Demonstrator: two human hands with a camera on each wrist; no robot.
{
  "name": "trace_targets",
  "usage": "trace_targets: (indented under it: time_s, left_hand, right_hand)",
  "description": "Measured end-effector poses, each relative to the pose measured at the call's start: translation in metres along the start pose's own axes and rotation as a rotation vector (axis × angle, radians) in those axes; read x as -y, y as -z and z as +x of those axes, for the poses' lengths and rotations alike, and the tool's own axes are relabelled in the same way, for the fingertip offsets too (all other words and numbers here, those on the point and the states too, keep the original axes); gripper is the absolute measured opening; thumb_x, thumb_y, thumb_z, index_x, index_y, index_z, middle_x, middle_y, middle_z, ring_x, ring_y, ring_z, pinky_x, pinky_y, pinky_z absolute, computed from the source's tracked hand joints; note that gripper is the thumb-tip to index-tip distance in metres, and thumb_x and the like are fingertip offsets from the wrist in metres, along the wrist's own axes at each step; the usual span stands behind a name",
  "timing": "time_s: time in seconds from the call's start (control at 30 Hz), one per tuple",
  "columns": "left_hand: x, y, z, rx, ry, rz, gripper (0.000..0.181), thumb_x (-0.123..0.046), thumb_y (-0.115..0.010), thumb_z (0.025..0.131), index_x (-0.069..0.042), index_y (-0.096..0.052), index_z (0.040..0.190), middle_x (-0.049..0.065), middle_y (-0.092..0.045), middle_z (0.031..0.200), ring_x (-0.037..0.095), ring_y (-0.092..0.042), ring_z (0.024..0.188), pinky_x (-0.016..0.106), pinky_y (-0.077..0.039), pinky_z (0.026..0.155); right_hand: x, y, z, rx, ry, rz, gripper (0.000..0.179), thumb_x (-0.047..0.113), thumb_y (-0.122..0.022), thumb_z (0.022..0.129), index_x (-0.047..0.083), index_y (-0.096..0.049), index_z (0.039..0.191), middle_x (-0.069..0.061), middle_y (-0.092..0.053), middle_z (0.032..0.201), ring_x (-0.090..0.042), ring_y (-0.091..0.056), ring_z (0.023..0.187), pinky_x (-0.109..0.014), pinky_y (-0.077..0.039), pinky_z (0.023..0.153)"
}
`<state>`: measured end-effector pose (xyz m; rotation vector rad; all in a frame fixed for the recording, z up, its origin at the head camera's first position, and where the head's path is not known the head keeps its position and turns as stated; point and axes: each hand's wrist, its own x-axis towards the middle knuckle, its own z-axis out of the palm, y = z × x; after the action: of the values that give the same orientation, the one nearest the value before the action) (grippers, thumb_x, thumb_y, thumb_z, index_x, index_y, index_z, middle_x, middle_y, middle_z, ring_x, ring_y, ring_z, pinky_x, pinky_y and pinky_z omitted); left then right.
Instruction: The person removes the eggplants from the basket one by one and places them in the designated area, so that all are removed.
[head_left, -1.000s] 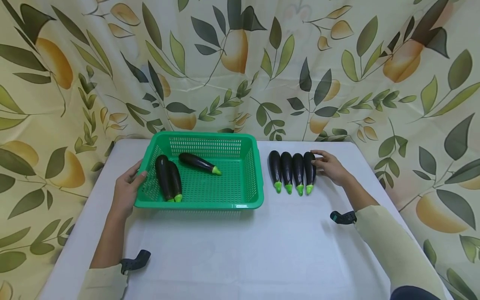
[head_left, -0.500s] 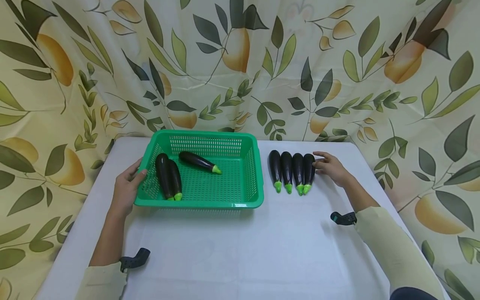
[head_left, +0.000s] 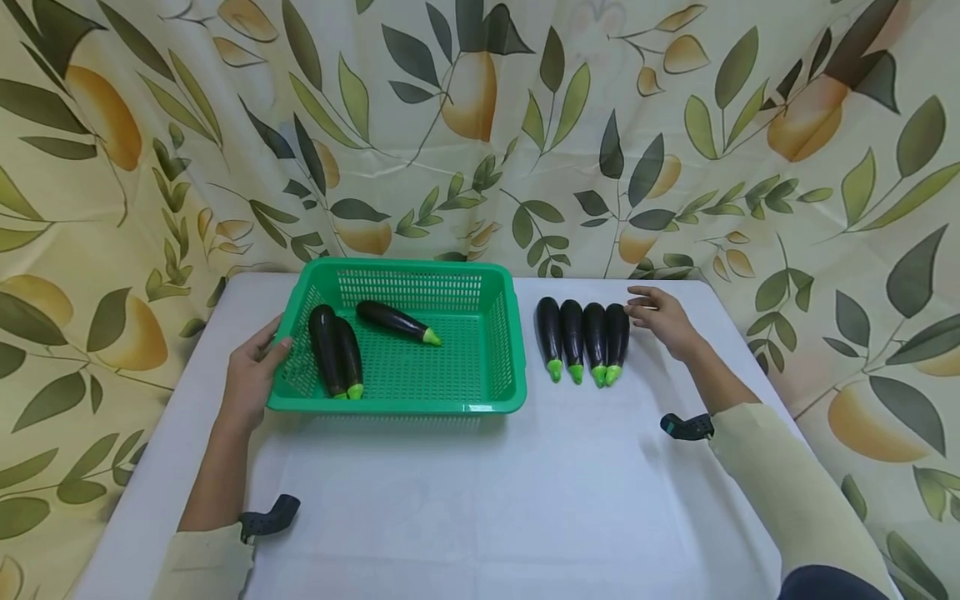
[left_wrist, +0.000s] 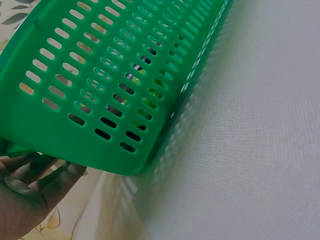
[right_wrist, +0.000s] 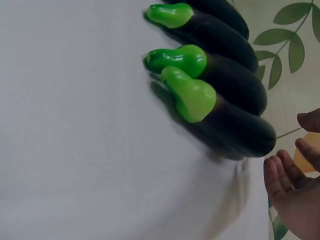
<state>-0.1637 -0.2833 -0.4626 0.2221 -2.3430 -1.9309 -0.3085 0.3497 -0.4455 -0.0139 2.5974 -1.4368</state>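
Observation:
Three dark purple eggplants with green stems lie in a green plastic basket (head_left: pixel 397 407), two of them side by side and one slanting eggplant (head_left: pixel 397 322) at the back. At the basket's left rim my left hand (head_left: pixel 251 379) grips the edge; its fingers (left_wrist: pixel 62 182) show against the rim's underside in the left wrist view. More eggplants stand in a row to the right, stems toward me. Beside the rightmost eggplant (head_left: pixel 617 337), my right hand (head_left: pixel 663 321) is apart from it, fingers loosely extended and holding nothing. The right wrist view shows a gap between fingertips and eggplant (right_wrist: pixel 240 132).
A white cloth (head_left: pixel 480 500) covers the table. Leaf-and-fruit patterned fabric (head_left: pixel 480 167) hangs behind and at both sides. Black wrist devices, such as the left device (head_left: pixel 272 517), stick out from both sleeves.
My right hand has come off the rightmost eggplant and drawn slightly back and right. That eggplant's stem end has swung left against its neighbour. My left hand stays at the basket.

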Motion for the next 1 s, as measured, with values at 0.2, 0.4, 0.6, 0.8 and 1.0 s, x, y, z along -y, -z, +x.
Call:
trace_targets:
  time_s: [0.2,0.4,0.6,0.8,1.0]
  left_hand:
    - [0.0,0.0,0.0,0.001,0.002,-0.005,0.057,-0.03,-0.053,0.112,-0.009,-0.038,0.163,0.025,-0.047,0.157,-0.002,-0.059,0.107,0.014,-0.052,0.084]
    - [0.001,0.0,0.001,0.001,0.005,-0.009,0.057,-0.031,-0.053,0.112,-0.01,-0.038,0.163,0.025,-0.048,0.156,-0.001,-0.06,0.108,0.014,-0.052,0.084]
    - [0.002,0.0,0.001,0.005,0.01,-0.012,0.057,-0.03,-0.053,0.112,-0.01,-0.038,0.163,0.026,-0.048,0.155,-0.001,-0.061,0.106,0.014,-0.053,0.083]
    - [0.002,0.001,0.002,0.002,0.003,-0.013,0.056,-0.029,-0.054,0.112,-0.009,-0.039,0.163,0.028,-0.048,0.155,-0.002,-0.062,0.103,0.015,-0.054,0.082]
    - [0.003,0.001,0.003,0.002,0.001,-0.015,0.056,-0.029,-0.053,0.112,-0.009,-0.038,0.163,0.028,-0.048,0.155,-0.002,-0.062,0.104,0.015,-0.053,0.082]
  right_hand:
    - [0.014,-0.003,0.003,-0.018,0.051,-0.014,0.062,0.018,-0.058,0.109,-0.006,-0.033,0.161,-0.033,-0.043,0.152,-0.027,-0.053,0.125,-0.041,-0.046,0.11]
    - [0.027,-0.008,0.003,0.024,0.087,-0.008,0.064,0.02,-0.061,0.108,-0.005,-0.034,0.16,-0.033,-0.043,0.152,-0.03,-0.052,0.128,-0.036,-0.048,0.108]
    - [0.04,-0.018,0.006,0.053,0.113,0.054,0.063,0.018,-0.064,0.107,-0.005,-0.037,0.159,-0.032,-0.046,0.15,-0.014,-0.057,0.114,-0.027,-0.053,0.1]
    - [0.049,-0.03,0.011,0.11,0.136,0.111,0.061,0.011,-0.062,0.107,-0.008,-0.035,0.158,-0.035,-0.045,0.149,-0.008,-0.059,0.11,-0.027,-0.054,0.097]
    - [0.063,-0.045,0.012,0.148,0.176,0.116,0.053,0.007,-0.056,0.109,-0.008,-0.039,0.156,-0.034,-0.046,0.147,-0.033,-0.056,0.125,-0.044,-0.049,0.107]
